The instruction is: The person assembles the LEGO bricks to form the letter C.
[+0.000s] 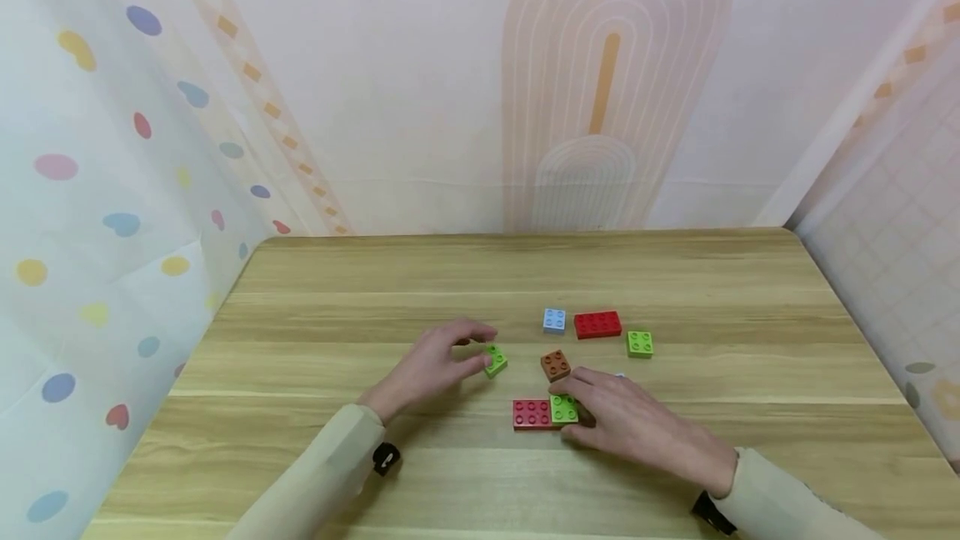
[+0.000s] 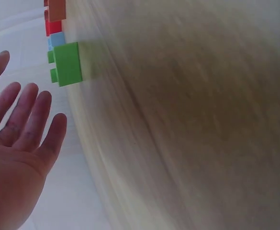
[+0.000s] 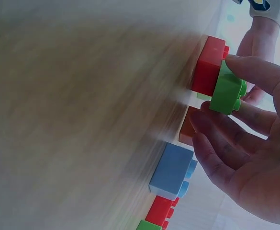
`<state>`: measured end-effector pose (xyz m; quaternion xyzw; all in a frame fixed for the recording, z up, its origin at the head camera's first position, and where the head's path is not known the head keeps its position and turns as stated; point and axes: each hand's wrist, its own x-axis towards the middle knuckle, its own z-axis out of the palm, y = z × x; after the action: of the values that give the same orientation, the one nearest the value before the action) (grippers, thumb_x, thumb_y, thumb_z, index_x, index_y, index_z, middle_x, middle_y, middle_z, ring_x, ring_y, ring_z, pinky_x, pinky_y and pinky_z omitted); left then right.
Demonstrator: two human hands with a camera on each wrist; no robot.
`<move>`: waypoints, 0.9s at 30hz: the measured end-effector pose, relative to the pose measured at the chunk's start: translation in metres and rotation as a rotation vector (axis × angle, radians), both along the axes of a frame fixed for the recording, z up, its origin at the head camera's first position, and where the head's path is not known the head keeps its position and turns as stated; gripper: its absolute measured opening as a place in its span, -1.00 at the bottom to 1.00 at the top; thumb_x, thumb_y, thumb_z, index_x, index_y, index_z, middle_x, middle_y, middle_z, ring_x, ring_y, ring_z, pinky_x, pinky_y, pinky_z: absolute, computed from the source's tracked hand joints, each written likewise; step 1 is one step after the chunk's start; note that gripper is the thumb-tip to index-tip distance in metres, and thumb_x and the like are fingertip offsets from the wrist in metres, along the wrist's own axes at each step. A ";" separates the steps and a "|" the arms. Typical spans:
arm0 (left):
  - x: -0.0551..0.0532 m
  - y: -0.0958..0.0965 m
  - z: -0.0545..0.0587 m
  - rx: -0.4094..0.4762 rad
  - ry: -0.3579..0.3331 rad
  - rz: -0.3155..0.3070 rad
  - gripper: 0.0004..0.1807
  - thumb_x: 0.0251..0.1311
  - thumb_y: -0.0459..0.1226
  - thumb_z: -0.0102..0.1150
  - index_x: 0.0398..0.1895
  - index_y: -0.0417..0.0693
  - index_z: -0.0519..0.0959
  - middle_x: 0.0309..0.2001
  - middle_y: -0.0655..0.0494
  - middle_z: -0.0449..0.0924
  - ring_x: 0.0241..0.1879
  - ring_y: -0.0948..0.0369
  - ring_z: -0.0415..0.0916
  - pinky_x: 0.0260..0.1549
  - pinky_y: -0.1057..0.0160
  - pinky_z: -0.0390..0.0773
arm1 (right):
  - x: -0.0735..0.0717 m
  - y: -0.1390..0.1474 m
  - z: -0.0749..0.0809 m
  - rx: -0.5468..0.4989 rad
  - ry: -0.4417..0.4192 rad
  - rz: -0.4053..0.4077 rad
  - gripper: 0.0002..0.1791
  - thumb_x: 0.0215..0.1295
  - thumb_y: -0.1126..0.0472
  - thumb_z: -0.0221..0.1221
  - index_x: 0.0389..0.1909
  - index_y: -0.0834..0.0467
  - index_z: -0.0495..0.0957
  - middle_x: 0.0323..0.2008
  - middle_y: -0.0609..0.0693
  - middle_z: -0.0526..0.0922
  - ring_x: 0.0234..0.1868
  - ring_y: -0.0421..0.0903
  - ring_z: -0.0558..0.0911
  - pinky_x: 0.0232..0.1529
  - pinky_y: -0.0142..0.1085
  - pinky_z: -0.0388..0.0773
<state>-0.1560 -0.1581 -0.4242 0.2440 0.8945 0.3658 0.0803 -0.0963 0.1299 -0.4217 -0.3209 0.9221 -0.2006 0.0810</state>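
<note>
In the head view, a red 2x4 toy brick (image 1: 531, 415) lies on the table in front of the body. On its right end is a green 2x2 brick (image 1: 564, 411). My right hand (image 1: 637, 419) pinches that green brick between thumb (image 3: 254, 69) and fingers, from opposite sides. To the left, another green brick (image 1: 497, 362) rests on the table, turned at an angle. My left hand (image 1: 431, 365) hovers about it, fingers extended; the left wrist view shows the palm and fingers apart from this brick (image 2: 69, 64). A brown brick (image 1: 555, 366) sits just beyond the right fingertips.
Farther back stand a light blue brick (image 1: 554, 322), a second red brick (image 1: 597, 324) and a third green brick (image 1: 640, 345). Another blue brick (image 3: 172, 165) is mostly hidden behind my right hand in the head view. The wooden table (image 1: 337, 273) meets patterned cloth at the back and sides.
</note>
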 end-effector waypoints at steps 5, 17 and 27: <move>-0.004 0.002 -0.004 -0.026 -0.073 0.029 -0.41 0.13 -0.11 0.43 0.23 -0.03 0.51 0.07 0.12 0.59 0.07 0.18 0.51 0.11 0.12 0.52 | 0.000 0.000 -0.002 -0.001 0.002 0.001 -0.46 0.21 -0.04 0.37 0.16 0.11 0.58 -0.01 -0.08 0.60 -0.07 -0.18 0.58 -0.13 -0.15 0.59; -0.011 0.008 -0.010 -0.157 -0.015 -0.010 -0.48 0.02 -0.09 0.52 0.01 -0.09 0.58 -0.16 0.21 0.58 -0.17 0.26 0.49 -0.10 0.18 0.55 | -0.002 0.000 -0.004 -0.004 -0.002 0.010 -0.45 0.23 -0.08 0.34 0.17 0.12 0.57 0.01 -0.07 0.61 -0.05 -0.18 0.58 -0.10 -0.16 0.60; -0.008 0.009 -0.010 -0.193 -0.003 -0.032 -0.55 0.10 -0.21 0.45 0.06 -0.09 0.60 -0.11 0.19 0.57 -0.13 0.25 0.48 -0.05 0.15 0.53 | -0.003 0.000 -0.003 -0.002 -0.014 0.009 -0.48 0.25 -0.08 0.32 0.15 0.10 0.59 0.02 -0.06 0.61 -0.01 -0.15 0.59 -0.07 -0.13 0.60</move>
<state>-0.1637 -0.1495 -0.4337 0.2489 0.9214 0.2771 0.1106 -0.0997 0.1299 -0.4245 -0.3235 0.9199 -0.2035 0.0879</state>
